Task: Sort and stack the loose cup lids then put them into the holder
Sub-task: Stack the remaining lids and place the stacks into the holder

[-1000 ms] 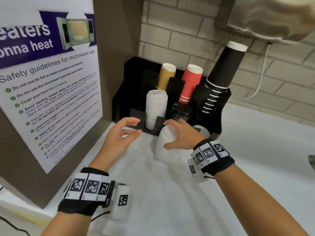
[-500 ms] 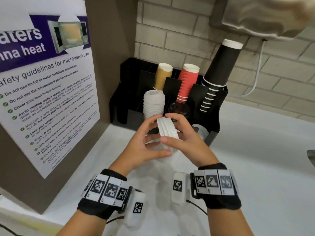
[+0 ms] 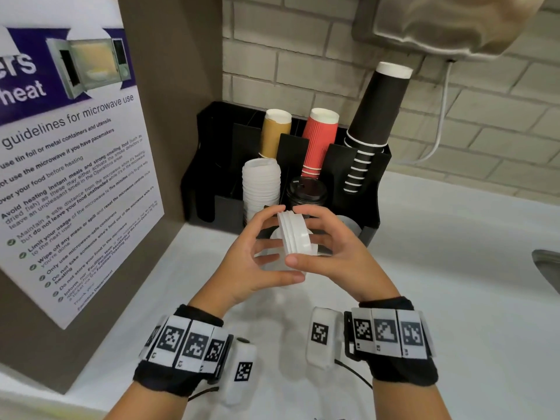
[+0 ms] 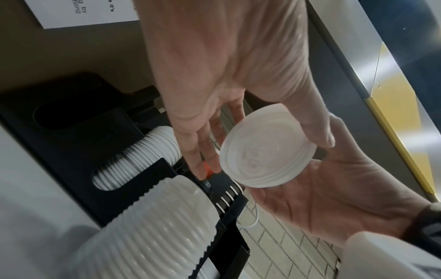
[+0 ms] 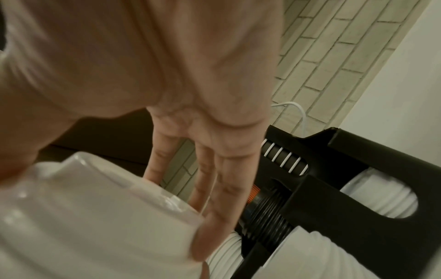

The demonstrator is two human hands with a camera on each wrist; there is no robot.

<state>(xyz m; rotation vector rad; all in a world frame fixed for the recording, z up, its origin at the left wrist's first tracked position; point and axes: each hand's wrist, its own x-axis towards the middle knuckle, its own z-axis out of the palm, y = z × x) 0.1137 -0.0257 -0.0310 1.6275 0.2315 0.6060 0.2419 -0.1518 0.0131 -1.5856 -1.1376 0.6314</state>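
I have a short stack of white plastic cup lids (image 3: 294, 234) on edge, pinched between my left hand (image 3: 256, 262) and right hand (image 3: 336, 253), just before the black plastic holder (image 3: 368, 189). Loose fingertip pressure could probably fan them apart.

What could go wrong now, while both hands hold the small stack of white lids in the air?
1. The small stack of white lids is pinched only at its edges by the left hand and right hand; lids could slip apart.
2. Another lid stack lies below; dropped lids might scatter it.
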